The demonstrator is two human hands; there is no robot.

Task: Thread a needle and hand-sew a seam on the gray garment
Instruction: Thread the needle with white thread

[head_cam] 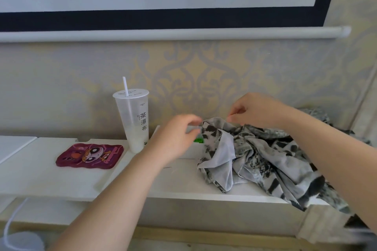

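We see the gray garment point(265, 159) heaped at the right end of the bench point(40, 169), spilling over the front edge, with its top edge lifted. Our right hand point(259, 110) pinches that edge, while our left hand point(177, 136) curls at its corner; we cannot tell if it grips. Left of it, past bare bench, are a cup point(133, 120) and a phone case point(89, 156).

Left hand point(179, 134) curled, right hand point(257, 110) pinched
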